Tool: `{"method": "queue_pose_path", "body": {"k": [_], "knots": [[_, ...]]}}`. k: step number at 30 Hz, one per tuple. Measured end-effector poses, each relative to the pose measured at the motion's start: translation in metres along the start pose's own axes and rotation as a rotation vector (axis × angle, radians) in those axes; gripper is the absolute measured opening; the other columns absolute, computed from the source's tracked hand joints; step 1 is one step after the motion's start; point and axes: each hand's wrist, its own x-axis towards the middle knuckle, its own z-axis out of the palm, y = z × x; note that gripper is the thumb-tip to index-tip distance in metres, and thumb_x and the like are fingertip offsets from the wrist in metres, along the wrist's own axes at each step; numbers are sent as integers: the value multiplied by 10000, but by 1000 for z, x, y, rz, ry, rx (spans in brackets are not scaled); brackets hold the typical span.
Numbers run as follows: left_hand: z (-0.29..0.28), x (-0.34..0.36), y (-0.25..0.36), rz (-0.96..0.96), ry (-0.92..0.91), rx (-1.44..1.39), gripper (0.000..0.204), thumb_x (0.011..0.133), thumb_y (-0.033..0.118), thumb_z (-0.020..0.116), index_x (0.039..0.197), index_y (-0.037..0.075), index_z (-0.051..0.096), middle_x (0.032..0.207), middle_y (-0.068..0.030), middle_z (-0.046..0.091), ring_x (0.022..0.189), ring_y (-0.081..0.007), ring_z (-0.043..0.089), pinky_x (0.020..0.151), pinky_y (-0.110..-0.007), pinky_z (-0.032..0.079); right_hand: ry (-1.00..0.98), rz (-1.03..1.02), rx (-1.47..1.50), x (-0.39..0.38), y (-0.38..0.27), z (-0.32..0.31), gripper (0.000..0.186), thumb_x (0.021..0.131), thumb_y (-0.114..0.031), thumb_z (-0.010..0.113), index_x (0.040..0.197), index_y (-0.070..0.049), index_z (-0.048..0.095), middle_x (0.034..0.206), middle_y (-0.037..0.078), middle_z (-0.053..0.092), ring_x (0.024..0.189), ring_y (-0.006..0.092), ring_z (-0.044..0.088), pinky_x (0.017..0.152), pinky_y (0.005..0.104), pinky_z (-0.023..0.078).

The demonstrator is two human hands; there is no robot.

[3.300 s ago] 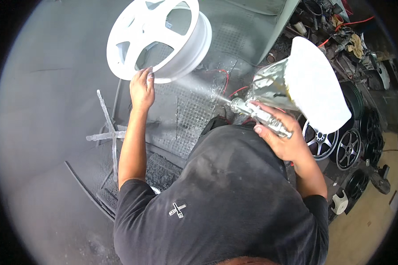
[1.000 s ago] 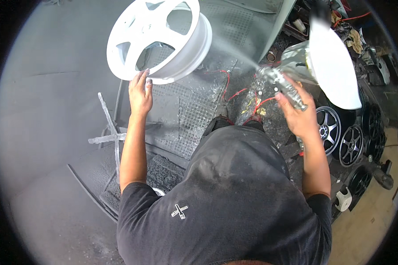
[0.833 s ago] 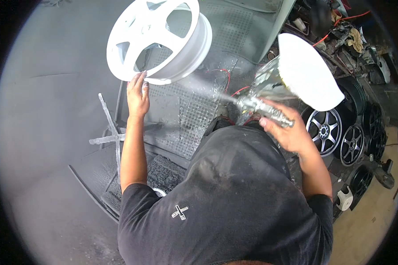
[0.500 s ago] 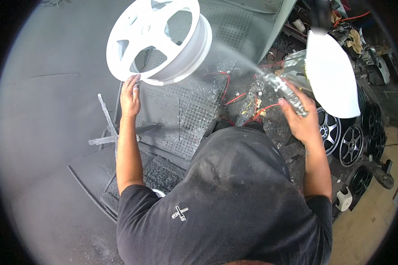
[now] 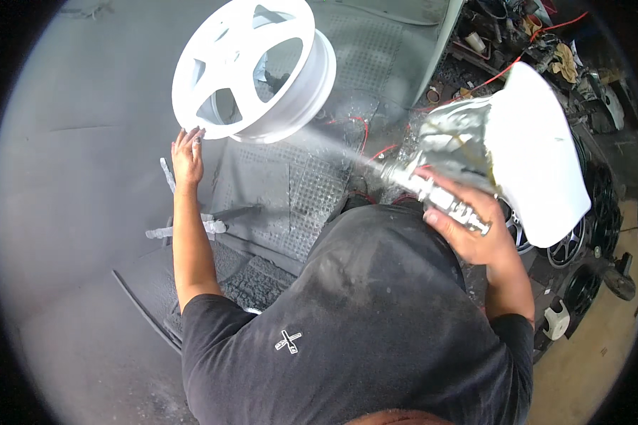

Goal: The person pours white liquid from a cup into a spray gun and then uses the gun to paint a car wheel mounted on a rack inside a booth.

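White wheel: one, five-spoked (image 5: 237,64); lies at eleven o'clock in my remote view, tilted, its upper edge cropped; what bears it I cannot make out.
Coating done: spoke face and visible outer barrel read white throughout; I judge the coverage well advanced.
Coating left: pale mist (image 5: 337,146) runs from the nozzle toward the wheel's lower barrel, so I take the pass as unfinished; far side and back hidden from me; coat thickness I cannot judge.
Left hand: at ten o'clock (image 5: 188,159); fingers extended, close together, tips against the lower-left rim; not wrapped round it.
Right hand: at three o'clock (image 5: 475,227); fingers clamped on the metal spray gun (image 5: 439,196), thumb on the near side; trigger hidden.
Gun cup: at two o'clock, joined to the gun (image 5: 457,134); glossy, streaked walls; large white flared piece at its wide end (image 5: 542,159); contents and level I cannot tell.
Pale canister: small, lying in the clutter between one and two o'clock (image 5: 476,44); contents not visible.
Cross-shaped stand: grey, crusted, at nine o'clock, near the left forearm (image 5: 161,232).
Spare wheel: dark-and-silver, just past three o'clock, partly hidden (image 5: 567,249).
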Motion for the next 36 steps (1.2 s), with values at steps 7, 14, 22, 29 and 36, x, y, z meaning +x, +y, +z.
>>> {"method": "queue_pose_path", "body": {"k": [7,14,22,29,36], "knots": [[-15,14,88,57,165,-137,340,1002,204,482,1230,44,677,1291,-162,642,1232,-374,561,1072,-454,421,380,-21,16,14,29,-14,483,932,-151,721,1379,-26,588,1246,134,676,1130,193,624,998,325,471],[-3,2,151,111,18,-203,374,990,238,541,1291,34,630,1264,-194,629,1190,-396,570,1033,-480,428,17,78,207,1,23,1,500,896,-117,757,1366,-45,603,1332,125,659,1244,205,604,1076,344,444],[6,-16,136,76,50,-168,395,990,244,551,1328,47,609,1287,-195,609,1205,-392,553,1043,-483,416,353,5,-32,17,55,-8,443,952,-151,697,1375,-63,598,1321,142,662,1209,220,624,1034,343,461],[11,-20,120,77,73,-201,388,982,219,560,1337,70,611,1319,-174,604,1231,-382,545,1062,-482,405,70,145,123,14,63,4,475,928,-200,735,1356,-40,605,1308,151,666,1233,212,607,1067,340,435],[14,-23,102,74,59,-150,379,972,180,559,1341,110,617,1340,-145,608,1255,-377,536,1098,-473,388,156,54,-77,19,69,6,464,935,-131,709,1370,-11,595,1321,134,665,1204,188,616,1036,320,460]]}}
